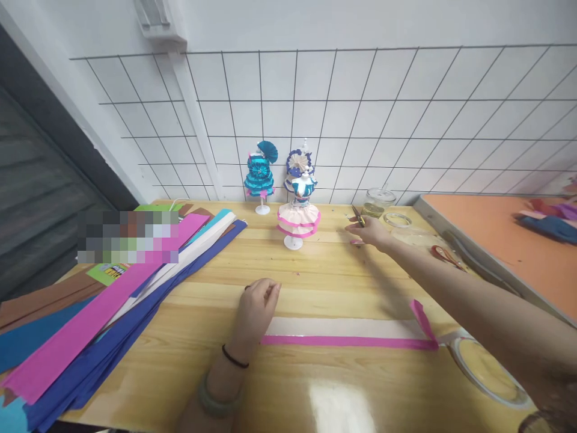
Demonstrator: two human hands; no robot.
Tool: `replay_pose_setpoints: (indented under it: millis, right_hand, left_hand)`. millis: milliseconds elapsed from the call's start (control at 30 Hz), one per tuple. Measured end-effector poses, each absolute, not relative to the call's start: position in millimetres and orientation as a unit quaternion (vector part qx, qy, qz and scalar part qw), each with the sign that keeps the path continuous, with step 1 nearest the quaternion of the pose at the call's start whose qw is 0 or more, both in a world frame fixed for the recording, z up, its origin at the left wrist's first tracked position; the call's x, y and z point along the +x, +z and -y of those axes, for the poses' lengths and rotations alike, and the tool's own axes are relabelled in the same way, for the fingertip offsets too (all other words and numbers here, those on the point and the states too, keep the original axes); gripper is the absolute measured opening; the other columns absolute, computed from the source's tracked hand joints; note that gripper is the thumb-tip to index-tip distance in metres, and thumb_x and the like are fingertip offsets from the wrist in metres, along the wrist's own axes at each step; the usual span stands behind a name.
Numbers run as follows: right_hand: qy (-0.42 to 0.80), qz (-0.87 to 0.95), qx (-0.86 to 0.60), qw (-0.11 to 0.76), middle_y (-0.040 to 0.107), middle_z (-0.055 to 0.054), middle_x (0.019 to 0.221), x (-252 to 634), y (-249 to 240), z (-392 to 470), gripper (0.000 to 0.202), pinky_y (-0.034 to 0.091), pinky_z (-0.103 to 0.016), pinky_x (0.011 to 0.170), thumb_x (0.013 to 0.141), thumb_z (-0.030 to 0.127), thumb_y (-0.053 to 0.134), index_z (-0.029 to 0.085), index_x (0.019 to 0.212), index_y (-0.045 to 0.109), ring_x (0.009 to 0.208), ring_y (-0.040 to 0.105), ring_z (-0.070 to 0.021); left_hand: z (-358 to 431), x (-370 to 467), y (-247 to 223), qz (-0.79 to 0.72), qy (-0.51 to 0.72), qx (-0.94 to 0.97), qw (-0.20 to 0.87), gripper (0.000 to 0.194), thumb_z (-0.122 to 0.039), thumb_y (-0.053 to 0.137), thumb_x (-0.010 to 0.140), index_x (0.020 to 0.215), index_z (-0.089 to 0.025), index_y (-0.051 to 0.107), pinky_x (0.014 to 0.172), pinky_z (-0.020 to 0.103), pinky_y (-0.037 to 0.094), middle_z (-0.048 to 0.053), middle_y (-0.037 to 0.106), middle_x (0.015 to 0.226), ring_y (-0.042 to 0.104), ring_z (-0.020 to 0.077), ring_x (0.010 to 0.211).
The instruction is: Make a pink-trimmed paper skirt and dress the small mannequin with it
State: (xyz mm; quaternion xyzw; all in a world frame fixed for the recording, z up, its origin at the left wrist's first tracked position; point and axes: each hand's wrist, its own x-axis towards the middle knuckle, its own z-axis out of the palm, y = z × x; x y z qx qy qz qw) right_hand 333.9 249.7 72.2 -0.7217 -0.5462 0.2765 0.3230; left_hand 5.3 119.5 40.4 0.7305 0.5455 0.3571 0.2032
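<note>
My right hand (369, 231) reaches far across the table, its fingers closed round a small black-and-yellow pointed tool (359, 218) that looks like snips. Beside the left end of a pale crepe paper strip (342, 328) rests my left hand (261, 300), fingers curled together; a small dark bit shows by them, and what they hold, if anything, is hidden. Pink paper (347, 341) edges the strip's near side and folds up at its right end. A roll of clear tape (466, 364) lies there, its loose end touching the strip.
Small dress stands in teal (260, 174), purple (293, 161) and pink-white (298, 221) paper stand near the wall. Long crepe paper strips (135, 307) cover the left side. Right: a glass jar (378, 201), another tape roll (397, 220), orange-handled scissors (444, 255), an orange-topped surface (487, 240).
</note>
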Motion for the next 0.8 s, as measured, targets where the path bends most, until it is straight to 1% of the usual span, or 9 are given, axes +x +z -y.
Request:
replay_pose_setpoints:
  millis: [100, 200, 267, 367, 467, 533, 567, 667, 800]
  right_hand:
    - [0.284, 0.549, -0.714, 0.328, 0.068, -0.005, 0.087, 338.3, 94.7, -229.1, 0.039, 0.041, -0.019, 0.042, 0.069, 0.025, 0.072, 0.017, 0.104, 0.058, 0.058, 0.056, -0.0106]
    - [0.278, 0.569, -0.702, 0.326, 0.063, -0.001, 0.075, 343.8, 126.7, -191.3, 0.038, 0.035, -0.018, 0.04, 0.067, 0.036, 0.075, 0.02, 0.098, 0.06, 0.051, 0.047, -0.0079]
    - [0.258, 0.581, -0.697, 0.332, 0.058, 0.001, 0.065, 344.8, 148.5, -154.8, 0.033, 0.031, -0.02, 0.038, 0.075, 0.048, 0.065, 0.02, 0.092, 0.06, 0.044, 0.04, -0.007]
    - [0.199, 0.613, -0.676, 0.357, 0.057, 0.0, 0.062, 339.0, 165.1, -87.7, 0.032, 0.036, -0.021, 0.042, 0.083, 0.052, 0.052, 0.02, 0.079, 0.058, 0.048, 0.045, -0.0093]
    - [0.149, 0.676, -0.62, 0.369, 0.063, -0.003, 0.067, 325.2, 147.7, -20.9, 0.023, 0.047, -0.024, 0.056, 0.087, 0.039, 0.051, 0.021, 0.076, 0.06, 0.061, 0.058, -0.0143]
    - [0.19, 0.712, -0.588, 0.333, 0.069, -0.004, 0.076, 315.4, 121.6, 13.7, 0.017, 0.052, -0.026, 0.062, 0.087, 0.031, 0.049, 0.023, 0.086, 0.064, 0.067, 0.065, -0.0169]
    - [0.214, 0.724, -0.576, 0.314, 0.072, -0.005, 0.087, 311.5, 107.3, 26.5, 0.02, 0.054, -0.027, 0.067, 0.088, 0.027, 0.047, 0.025, 0.097, 0.065, 0.076, 0.068, -0.0183]
    - [0.244, 0.727, -0.582, 0.27, 0.067, -0.007, 0.116, 307.9, 69.2, 46.2, 0.037, 0.054, -0.032, 0.085, 0.087, 0.021, 0.042, 0.024, 0.121, 0.058, 0.1, 0.066, -0.0206]
    - [0.188, 0.693, -0.648, 0.256, 0.057, -0.011, 0.13, 322.0, 37.8, 44.9, 0.043, 0.048, -0.04, 0.097, 0.089, 0.021, 0.038, 0.019, 0.13, 0.053, 0.115, 0.058, -0.0235]
  left_hand:
    - [-121.8, 4.5, 39.5, -0.546, 0.359, 0.728, 0.208, 0.026, -0.031, 0.044, 0.088, 0.073, -0.017, 0.059, 0.063, 0.027, 0.043, 0.003, 0.063, 0.068, 0.058, 0.0155, 0.066]
    - [-124.3, 3.0, 33.7, -0.543, 0.372, 0.721, 0.217, 0.022, -0.03, 0.047, 0.086, 0.081, -0.017, 0.063, 0.069, 0.029, 0.047, 0.006, 0.069, 0.079, 0.062, 0.0172, 0.073]
    - [-125.5, 2.3, 28.7, -0.541, 0.382, 0.716, 0.22, 0.022, -0.03, 0.049, 0.084, 0.087, -0.016, 0.065, 0.074, 0.031, 0.049, 0.008, 0.071, 0.087, 0.065, 0.0185, 0.078]
    - [-125.9, 3.2, 24.3, -0.54, 0.366, 0.724, 0.225, 0.025, -0.033, 0.051, 0.083, 0.091, -0.015, 0.066, 0.075, 0.032, 0.051, 0.009, 0.071, 0.088, 0.065, 0.0191, 0.077]
    - [-124.4, 8.2, 25.5, -0.532, 0.32, 0.744, 0.249, 0.029, -0.037, 0.051, 0.083, 0.094, -0.014, 0.065, 0.073, 0.032, 0.051, 0.009, 0.07, 0.085, 0.065, 0.0188, 0.075]
    - [-122.6, 14.5, 28.4, -0.52, 0.293, 0.761, 0.255, 0.03, -0.038, 0.051, 0.083, 0.095, -0.014, 0.065, 0.074, 0.033, 0.051, 0.009, 0.07, 0.085, 0.064, 0.0189, 0.076]
    - [-121.4, 18.6, 30.3, -0.511, 0.281, 0.772, 0.254, 0.03, -0.038, 0.051, 0.083, 0.094, -0.015, 0.066, 0.074, 0.033, 0.051, 0.008, 0.07, 0.085, 0.064, 0.0192, 0.077]
    - [-117.1, 32.9, 37.6, -0.478, 0.233, 0.812, 0.241, 0.027, -0.037, 0.053, 0.082, 0.093, -0.016, 0.066, 0.079, 0.035, 0.049, 0.009, 0.069, 0.088, 0.063, 0.0207, 0.084]
    - [-110.2, 51.8, 50.4, -0.47, 0.152, 0.841, 0.221, 0.029, -0.038, 0.056, 0.079, 0.096, -0.016, 0.066, 0.081, 0.037, 0.047, 0.008, 0.068, 0.091, 0.061, 0.0229, 0.088]
